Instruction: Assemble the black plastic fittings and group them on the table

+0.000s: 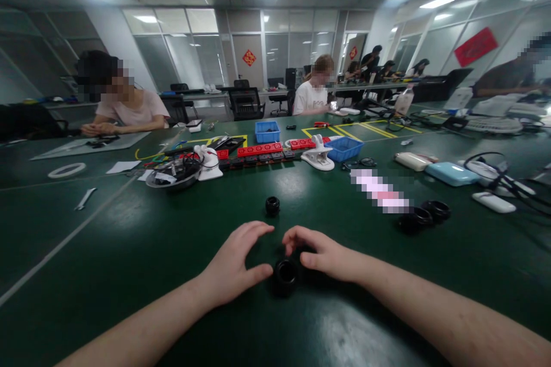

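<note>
A black round threaded fitting [284, 276] stands on the green table [107, 252] between my two hands. My left hand [235, 266] curls around its left side, thumb touching it, fingers arched above the table. My right hand [321, 252] curls in from the right, thumb near the fitting's top edge, fingers bent over a dark part I cannot make out. A second small black fitting [272, 205] sits a little farther away, untouched.
Two black rings [424, 215] lie to the right. Red and black parts [258, 155], blue bins [343, 148], white clamps [318, 155] and a bowl of cables [174, 175] fill the middle. Other people sit at the far side.
</note>
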